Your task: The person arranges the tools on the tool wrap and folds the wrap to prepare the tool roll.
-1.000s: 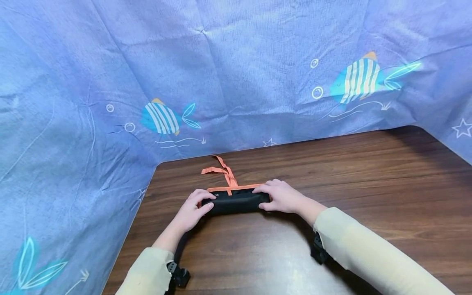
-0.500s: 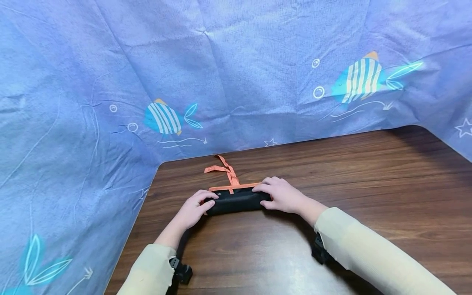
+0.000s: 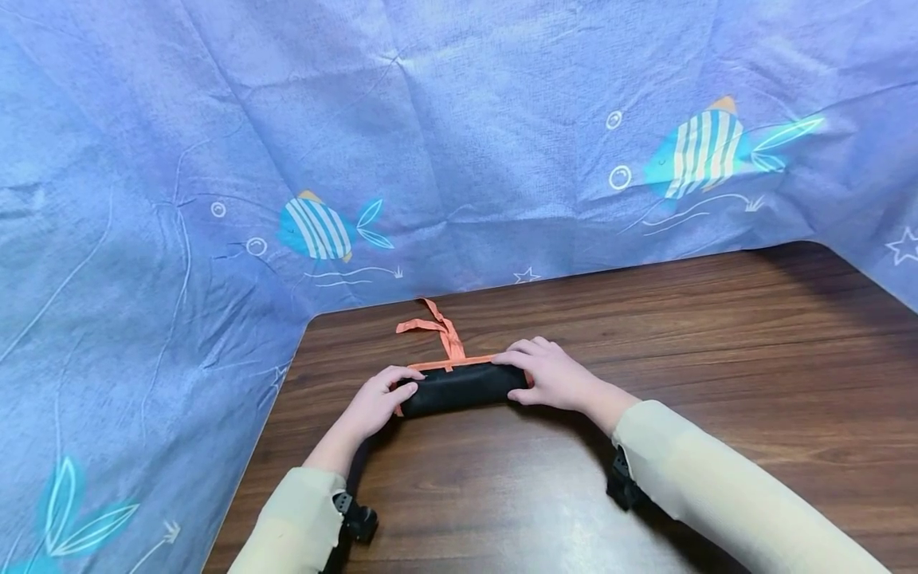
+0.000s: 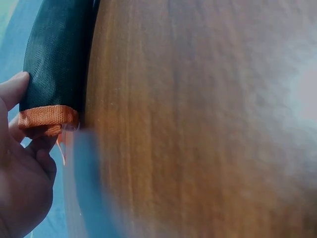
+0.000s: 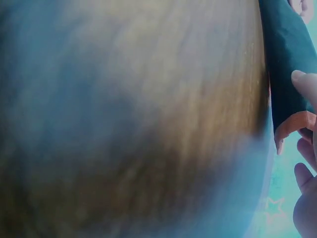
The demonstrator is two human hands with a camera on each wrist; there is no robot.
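A black fabric roll-up pouch (image 3: pixel 462 389) with orange edging lies rolled up on the wooden table, its long side facing me. From its far edge stretch two orange tie straps (image 3: pixel 449 339), loose on the table. My left hand (image 3: pixel 374 401) grips the left end, thumb on the near side and fingers over the top. At the right end my right hand (image 3: pixel 555 375) holds the roll in the same way. Orange-trimmed ends (image 4: pixel 48 116) show beside the palm in the left wrist view. What the roll contains is hidden.
Brown wood-grain table (image 3: pixel 703 343) extends far to the right and toward me. A blue cloth (image 3: pixel 459 143) with fish prints hangs behind and along the left side. Black wrist cameras (image 3: pixel 358 522) sit under both sleeves.
Both hands have turned the roll slightly away from me. The flat black strip before the orange edge has narrowed, and the small pale mark on it is almost covered.
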